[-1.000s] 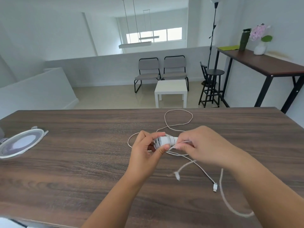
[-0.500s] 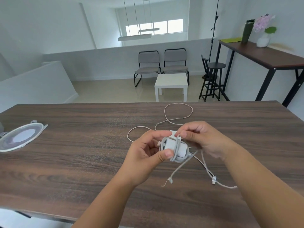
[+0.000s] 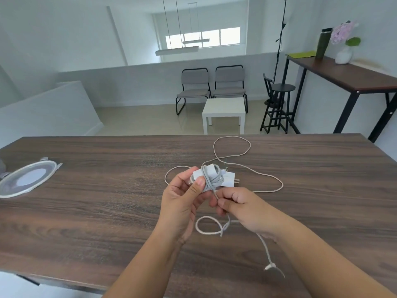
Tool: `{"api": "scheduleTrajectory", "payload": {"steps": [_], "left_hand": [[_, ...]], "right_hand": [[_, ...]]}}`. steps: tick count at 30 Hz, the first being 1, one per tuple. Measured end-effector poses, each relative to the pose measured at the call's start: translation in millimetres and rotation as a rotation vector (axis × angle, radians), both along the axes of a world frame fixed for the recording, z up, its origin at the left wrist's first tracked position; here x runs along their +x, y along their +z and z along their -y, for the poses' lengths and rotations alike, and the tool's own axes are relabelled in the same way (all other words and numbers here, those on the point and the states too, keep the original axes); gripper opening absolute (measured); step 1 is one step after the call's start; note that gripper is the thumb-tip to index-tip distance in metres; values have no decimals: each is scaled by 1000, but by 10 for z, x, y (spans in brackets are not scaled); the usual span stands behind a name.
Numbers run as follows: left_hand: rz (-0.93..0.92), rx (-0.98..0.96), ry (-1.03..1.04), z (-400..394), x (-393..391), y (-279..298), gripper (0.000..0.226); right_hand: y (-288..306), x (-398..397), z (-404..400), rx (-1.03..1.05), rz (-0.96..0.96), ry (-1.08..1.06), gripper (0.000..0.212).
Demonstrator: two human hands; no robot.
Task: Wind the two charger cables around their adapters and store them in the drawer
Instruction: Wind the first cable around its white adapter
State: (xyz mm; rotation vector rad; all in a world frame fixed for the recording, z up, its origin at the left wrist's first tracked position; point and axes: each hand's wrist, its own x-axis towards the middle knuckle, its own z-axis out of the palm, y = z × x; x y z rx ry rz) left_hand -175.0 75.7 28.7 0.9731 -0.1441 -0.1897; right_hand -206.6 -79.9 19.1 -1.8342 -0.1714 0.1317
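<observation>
My left hand [image 3: 182, 203] holds a white adapter [image 3: 207, 175] above the wooden table [image 3: 96, 201], with several turns of grey cable [image 3: 211, 182] wound around it. Just below it, my right hand [image 3: 242, 208] pinches the loose end of that cable; the rest loops under the hand [image 3: 207, 225] and trails toward the table's near edge, ending in a plug [image 3: 271, 266]. A second white adapter [image 3: 228, 179] lies flat on the table right behind the first, its own cable [image 3: 233, 147] spread in loose loops toward the far edge. No drawer is in view.
A round clear plastic lid [image 3: 25, 179] lies on the table at the far left. Beyond the table stand two chairs [image 3: 212, 87], a small white side table [image 3: 223, 110], a black stool [image 3: 277, 104] and a high bench [image 3: 343, 74] with a vase and bottle.
My right hand has come down from behind the adapter to below it, drawing the cable around it. More turns sit on the adapter and the trailing end is shorter.
</observation>
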Motion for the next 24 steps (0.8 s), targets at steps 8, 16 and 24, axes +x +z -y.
{"api": "scheduleTrajectory", "payload": {"steps": [8, 16, 24], "left_hand": [[63, 184, 196, 19, 170, -103, 42], [383, 697, 210, -93, 193, -189, 42], [575, 770, -144, -195, 137, -82, 38]], "right_hand": [[98, -122, -31, -582, 161, -83, 26], [483, -102, 177, -711, 392, -115, 19], [552, 46, 393, -726, 381, 65, 18]]}}
